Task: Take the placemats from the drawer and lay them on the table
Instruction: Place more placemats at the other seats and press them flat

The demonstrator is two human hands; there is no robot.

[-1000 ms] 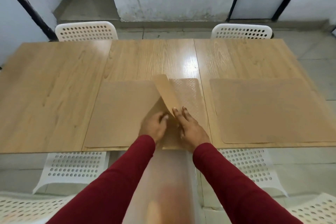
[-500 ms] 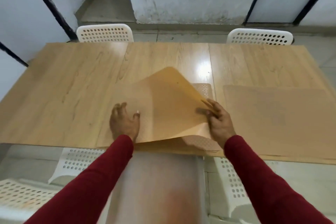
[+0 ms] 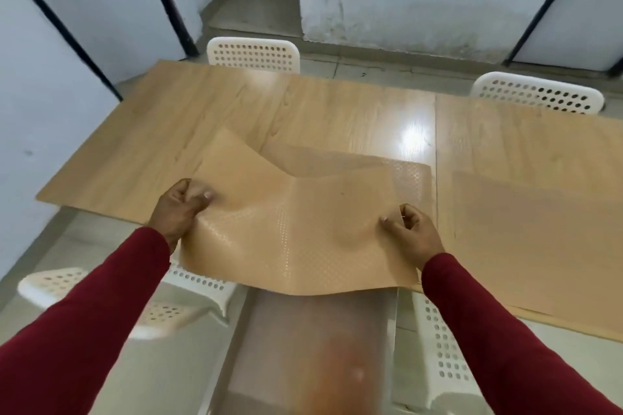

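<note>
Above the near edge of the wooden worktop (image 3: 209,118), a tan placemat (image 3: 296,232) with a dotted texture is held up off the surface, sagging in the middle; half a second ago its left side was still pressed flat. The left hand (image 3: 177,212), which then lay flat on it, now pinches its left edge, and the right hand (image 3: 413,234) pinches its right edge, both in dark red sleeves. Three placemats can be counted: the lifted one, a second (image 3: 408,175) lying flat on the worktop just beneath and behind it, and a third (image 3: 532,229) flat on the worktop to the right. Four white perforated chairs show: two at the far side (image 3: 253,54) (image 3: 536,96) and two at the near side (image 3: 111,293) (image 3: 445,357). No writing or brand can be read.
</note>
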